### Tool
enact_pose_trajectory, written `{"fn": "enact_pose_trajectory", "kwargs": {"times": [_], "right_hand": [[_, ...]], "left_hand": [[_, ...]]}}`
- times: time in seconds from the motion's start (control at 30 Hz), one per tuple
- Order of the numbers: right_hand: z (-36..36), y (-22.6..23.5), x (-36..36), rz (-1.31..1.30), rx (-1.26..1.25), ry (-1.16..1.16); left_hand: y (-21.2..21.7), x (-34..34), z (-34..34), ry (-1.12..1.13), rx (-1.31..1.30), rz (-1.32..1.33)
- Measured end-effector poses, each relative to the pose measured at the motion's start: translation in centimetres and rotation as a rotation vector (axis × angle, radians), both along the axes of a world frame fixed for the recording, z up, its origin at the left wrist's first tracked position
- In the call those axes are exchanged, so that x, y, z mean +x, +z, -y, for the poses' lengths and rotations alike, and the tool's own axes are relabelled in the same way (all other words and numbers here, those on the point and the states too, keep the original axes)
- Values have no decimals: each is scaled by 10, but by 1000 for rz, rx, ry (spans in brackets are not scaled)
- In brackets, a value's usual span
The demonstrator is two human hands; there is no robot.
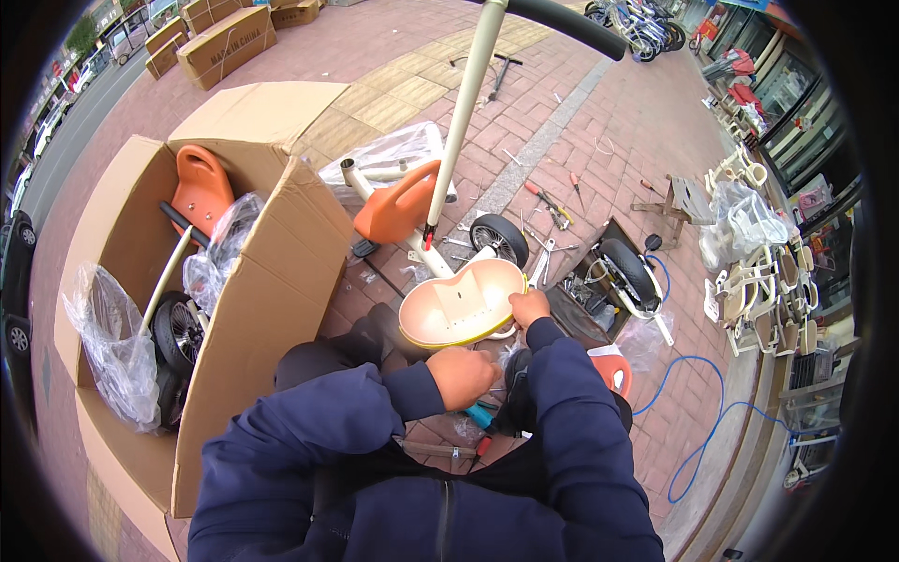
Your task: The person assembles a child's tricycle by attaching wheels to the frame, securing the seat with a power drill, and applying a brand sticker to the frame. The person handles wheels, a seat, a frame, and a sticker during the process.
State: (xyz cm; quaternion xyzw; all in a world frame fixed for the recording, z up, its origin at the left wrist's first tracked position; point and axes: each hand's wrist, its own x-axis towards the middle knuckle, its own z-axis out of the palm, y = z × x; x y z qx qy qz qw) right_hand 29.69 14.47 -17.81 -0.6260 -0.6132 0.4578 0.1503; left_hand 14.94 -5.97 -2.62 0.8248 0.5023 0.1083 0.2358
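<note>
Red-brown brick paving [646, 150], one expanse, carrying all items below. Brown cardboard carton [272, 253], open, toward the paving's left edge; holding an orange seat [201, 187], a spoked wheel [178, 332] and clear plastic wrap [112, 347]; this lot judged not yet worked on. Cream frame [433, 260], one, on the paving right of the carton's near wall; orange backrest [395, 214] on it, apparently mounted. Cream pole [464, 117] with black grip [567, 26], raised at a tilt above the frame; seemingly joined, though the foot is partly hidden. Dark tool tray [579, 321], right of the frame, cluttered; a black tyre [626, 267] at its right edge, judged a part left over for later fitting. Two-lobed basin [426, 314], pale pink inside, yellow rim, tilted, at the frame's near end; judged being placed, its fastening outstanding, no screws discernible in its small holes. Black-tyred wheel [499, 241], just right of the frame; attached or loose, cannot tell. Hands, two: right hand [530, 307] gripping the basin's right rim; left hand [465, 377] with fingers curled, below the basin's near rim, contents, if any, not visible. Wrenches [545, 260], between frame and tray, lying loose; tightening by judgement unfinished. Screwdriver [576, 187], one, beyond the tray's far corner, lying unused.
</note>
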Motion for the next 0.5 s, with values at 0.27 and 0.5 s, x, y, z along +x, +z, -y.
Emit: {"fn": "enact_pose_trajectory", "kwargs": {"times": [0.27, 0.5], "right_hand": [[-84, -92, -51, 194, 63, 111], [-92, -88, -90, 59, -109, -126]], "left_hand": [[4, -1, 8, 14, 128, 170], [20, -10, 13, 178, 114, 267]]}}
